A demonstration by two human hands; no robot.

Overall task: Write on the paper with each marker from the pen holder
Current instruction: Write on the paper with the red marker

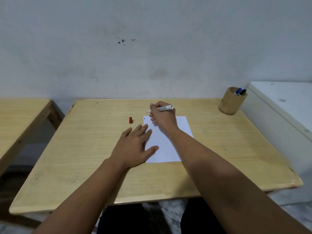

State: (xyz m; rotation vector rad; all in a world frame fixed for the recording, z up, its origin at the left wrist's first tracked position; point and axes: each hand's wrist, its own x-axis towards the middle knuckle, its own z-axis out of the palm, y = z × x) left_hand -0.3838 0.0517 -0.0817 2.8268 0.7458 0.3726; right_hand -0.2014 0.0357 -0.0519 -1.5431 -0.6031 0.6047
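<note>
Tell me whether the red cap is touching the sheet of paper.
Apart. In the head view, the red cap stands on bare table left of the paper, with a clear strip of wood between them.

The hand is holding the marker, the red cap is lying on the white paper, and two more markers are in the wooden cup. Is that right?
Not quite. The head view shows the small red marker cap lying on the light wooden table, left of the white sheet of paper, not on it. The rest holds: the right hand holds the white marker, and two more stand in the round wooden pen holder.
</note>
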